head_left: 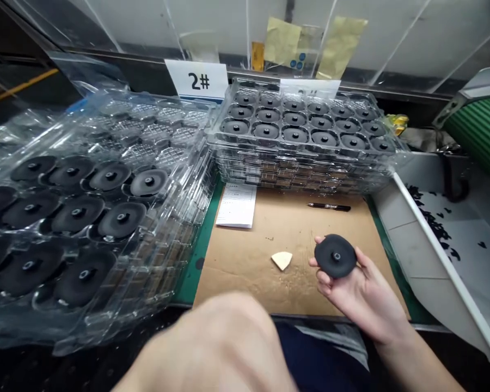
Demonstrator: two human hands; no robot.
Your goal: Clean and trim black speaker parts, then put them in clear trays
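My right hand [357, 296] holds a round black disc [335, 256] with a small hub in its middle, fingers curled under its rim, above the brown cardboard mat [245, 272]. Of my left arm only a blurred forearm or elbow [212, 348] shows at the bottom; its hand is out of view. A small beige wedge [282, 259] lies on the cardboard just left of the disc. To the left stands a stack of clear plastic trays [85, 228] with several black discs in its pockets.
A second stack of clear trays [306, 141] full of black discs stands at the back, behind a black pen [329, 207] and a white paper slip [237, 204]. A "2#" sign [198, 80] is behind. A white tray with black scraps [445, 234] and a green belt [482, 130] lie right.
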